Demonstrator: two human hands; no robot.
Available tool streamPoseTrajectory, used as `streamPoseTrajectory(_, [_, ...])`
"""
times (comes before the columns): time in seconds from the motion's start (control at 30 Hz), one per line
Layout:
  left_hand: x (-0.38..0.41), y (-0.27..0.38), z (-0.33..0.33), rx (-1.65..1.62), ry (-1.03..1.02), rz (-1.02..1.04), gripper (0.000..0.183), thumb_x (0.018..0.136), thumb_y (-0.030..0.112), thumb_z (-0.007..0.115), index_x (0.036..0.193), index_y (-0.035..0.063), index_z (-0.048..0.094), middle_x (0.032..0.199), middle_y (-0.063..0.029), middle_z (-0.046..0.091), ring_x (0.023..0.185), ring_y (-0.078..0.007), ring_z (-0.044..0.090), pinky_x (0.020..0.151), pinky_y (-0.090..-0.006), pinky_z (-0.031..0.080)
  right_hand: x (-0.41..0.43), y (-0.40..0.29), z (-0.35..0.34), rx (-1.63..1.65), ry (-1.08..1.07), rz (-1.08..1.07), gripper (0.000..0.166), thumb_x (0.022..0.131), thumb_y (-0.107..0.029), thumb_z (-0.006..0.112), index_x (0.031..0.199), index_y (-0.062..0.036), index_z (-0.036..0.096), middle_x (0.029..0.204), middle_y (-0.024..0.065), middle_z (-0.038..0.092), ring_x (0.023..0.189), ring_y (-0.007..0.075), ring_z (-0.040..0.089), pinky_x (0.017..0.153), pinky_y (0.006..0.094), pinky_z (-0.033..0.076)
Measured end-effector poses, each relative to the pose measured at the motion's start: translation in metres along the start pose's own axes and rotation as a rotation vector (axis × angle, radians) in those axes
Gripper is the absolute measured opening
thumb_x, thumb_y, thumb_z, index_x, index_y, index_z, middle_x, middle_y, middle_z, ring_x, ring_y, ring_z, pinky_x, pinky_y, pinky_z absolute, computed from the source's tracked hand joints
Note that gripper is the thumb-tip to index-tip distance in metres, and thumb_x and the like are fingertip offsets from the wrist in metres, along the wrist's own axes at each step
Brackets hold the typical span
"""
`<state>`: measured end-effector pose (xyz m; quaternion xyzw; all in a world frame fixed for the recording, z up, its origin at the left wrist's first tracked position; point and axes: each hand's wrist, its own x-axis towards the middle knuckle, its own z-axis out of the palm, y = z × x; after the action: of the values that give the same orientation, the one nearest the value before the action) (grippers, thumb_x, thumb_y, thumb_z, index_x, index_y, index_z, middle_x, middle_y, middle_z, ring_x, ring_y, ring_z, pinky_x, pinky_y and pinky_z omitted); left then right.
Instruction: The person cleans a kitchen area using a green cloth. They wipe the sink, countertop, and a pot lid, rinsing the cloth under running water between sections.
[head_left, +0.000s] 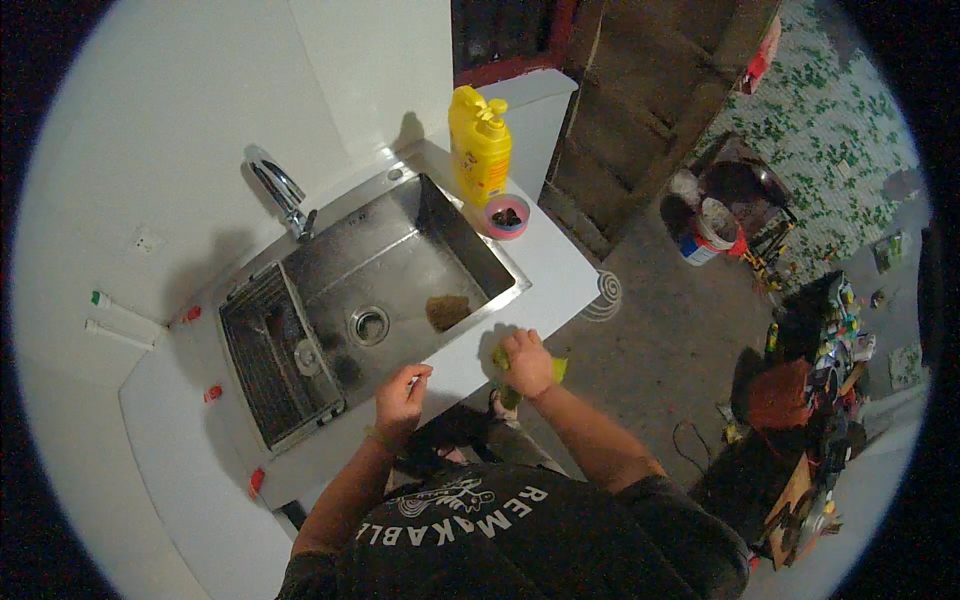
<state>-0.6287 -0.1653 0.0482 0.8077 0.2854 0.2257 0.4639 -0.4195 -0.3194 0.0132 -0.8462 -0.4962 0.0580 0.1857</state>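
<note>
My right hand (530, 363) presses a yellow-green cloth (559, 370) onto the white countertop (480, 367), near its front edge. Part of the cloth hangs over that edge, and the palm hides the middle of it. Beside the front rim of the stainless steel sink (405, 259) is my left hand (400, 401), its fingers curled in, with nothing visible in them. A brown scouring pad (448, 311) lies in the larger basin, right of the drain strainer (370, 325). A rack-like tray (281, 360) sits over the sink's left part.
Behind the sink stands a chrome faucet (283, 191). A yellow pump jug (480, 150) and a pink bowl (507, 217) with dark pieces occupy the right counter. White pipes (124, 322) jut from the wall at left. A bucket (709, 232) and clutter (832, 375) are on the right.
</note>
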Motion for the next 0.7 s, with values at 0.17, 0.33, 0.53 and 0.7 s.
streamPoseTrajectory(0.17, [-0.001,-0.012,-0.004,-0.034,-0.013,-0.032,0.013,0.089,0.009,0.057,0.100,0.0052,0.064,0.096,-0.0128,0.068,0.088,-0.0266,0.065,0.077,-0.0327,0.049,-0.041,-0.002,-0.007,0.304,-0.145,0.061,0.044,0.072,-0.010,0.062,0.115,-0.0061,0.057,0.116,0.0215,0.056,0.110,0.0397,0.053,0.093,0.0451,0.046])
streamPoseTrajectory(0.33, [-0.002,-0.009,-0.012,-0.009,-0.008,-0.051,0.013,0.089,0.009,0.058,0.100,0.0056,0.064,0.097,-0.0122,0.067,0.088,-0.0254,0.065,0.078,-0.0318,0.049,0.000,0.039,-0.023,0.470,0.241,0.275,0.046,0.066,-0.006,0.066,0.111,-0.0046,0.059,0.105,0.0198,0.057,0.099,0.0408,0.054,0.086,0.0454,0.046])
streamPoseTrajectory(0.53, [0.004,-0.009,-0.005,-0.048,-0.023,-0.057,0.013,0.088,0.008,0.059,0.099,0.0061,0.065,0.096,-0.0127,0.067,0.086,-0.0262,0.065,0.076,-0.0331,0.050,0.097,0.101,-0.033,0.182,0.551,0.334,0.049,0.069,-0.004,0.065,0.117,-0.0052,0.053,0.112,0.0192,0.052,0.106,0.0413,0.048,0.090,0.0472,0.042])
streamPoseTrajectory(0.7, [0.010,-0.003,-0.011,0.096,0.030,-0.014,0.013,0.086,0.008,0.060,0.098,0.0056,0.065,0.094,-0.0131,0.067,0.084,-0.0286,0.064,0.074,-0.0346,0.050,0.127,0.123,-0.011,-0.017,0.368,0.480,0.055,0.069,-0.016,0.072,0.119,-0.0044,0.052,0.117,0.0172,0.052,0.113,0.0399,0.045,0.097,0.0452,0.041])
